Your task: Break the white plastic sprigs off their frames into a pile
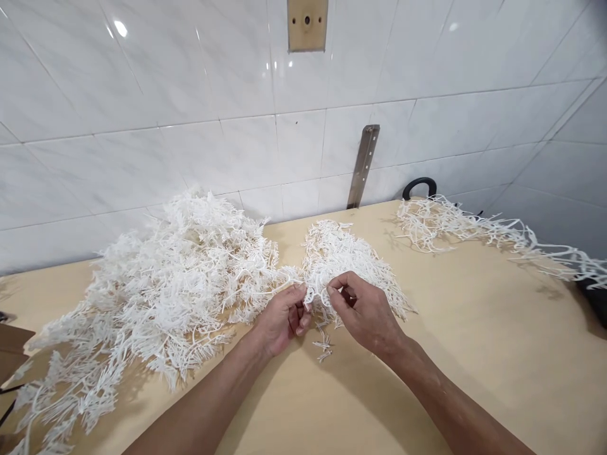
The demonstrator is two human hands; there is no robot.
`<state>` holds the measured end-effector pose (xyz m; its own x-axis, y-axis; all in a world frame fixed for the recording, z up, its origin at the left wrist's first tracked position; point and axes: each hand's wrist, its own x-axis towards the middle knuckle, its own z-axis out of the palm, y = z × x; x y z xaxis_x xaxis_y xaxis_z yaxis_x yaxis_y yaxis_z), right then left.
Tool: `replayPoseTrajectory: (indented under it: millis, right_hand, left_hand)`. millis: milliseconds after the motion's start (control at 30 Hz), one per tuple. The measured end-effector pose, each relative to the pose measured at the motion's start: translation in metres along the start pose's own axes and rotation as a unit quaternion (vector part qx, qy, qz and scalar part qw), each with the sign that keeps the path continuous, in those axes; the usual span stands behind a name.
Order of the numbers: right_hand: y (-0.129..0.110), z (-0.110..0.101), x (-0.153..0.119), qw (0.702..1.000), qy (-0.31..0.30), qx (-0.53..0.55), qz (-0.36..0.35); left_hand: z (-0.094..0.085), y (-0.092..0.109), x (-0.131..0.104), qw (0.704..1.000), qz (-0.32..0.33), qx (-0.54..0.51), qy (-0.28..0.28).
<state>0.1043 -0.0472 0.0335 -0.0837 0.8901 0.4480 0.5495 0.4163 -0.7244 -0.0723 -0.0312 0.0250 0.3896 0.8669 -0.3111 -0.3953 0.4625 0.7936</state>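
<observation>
My L hand (283,318) is half curled, thumb and index pinching a white sprig (317,294) at ctr of the bench (497,354). My R hand (367,309) has thumb + index tips pinched on the sprig's other end, rest of fingers folded. Cardboard box (13,347) at approx. 9 o'clock, cut by view edge; can't tell contents. Sprig's thin, curly, w/ fine branching ends. Big feathery heap (175,284) at 9 o'clock, small pile (348,253) just behind sprig, 1–2 o'clock; barer stems (455,224) 2–3 o'clock. Few loose bits (324,346) at 6.
</observation>
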Motion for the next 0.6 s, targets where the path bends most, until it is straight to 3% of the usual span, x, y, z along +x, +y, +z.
replayPoseTrajectory:
  millis: [133, 267, 400, 600]
  right_hand:
    - [-0.001, 0.0, -0.001, 0.999, 0.025, 0.01, 0.02]
    - [-0.001, 0.003, -0.002, 0.998, 0.025, 0.031, 0.052]
    - [-0.003, 0.005, -0.002, 0.998, 0.013, 0.031, 0.043]
    - [-0.003, 0.007, -0.003, 0.999, 0.024, 0.004, -0.028]
  left_hand:
    - [0.004, -0.007, -0.001, 0.998, -0.03, -0.059, -0.002]
    - [0.013, -0.016, -0.006, 0.988, -0.019, -0.147, -0.039]
    - [0.019, -0.025, -0.011, 0.993, 0.023, -0.101, -0.051]
    - [0.018, -0.028, -0.008, 0.997, 0.057, -0.039, 0.037]
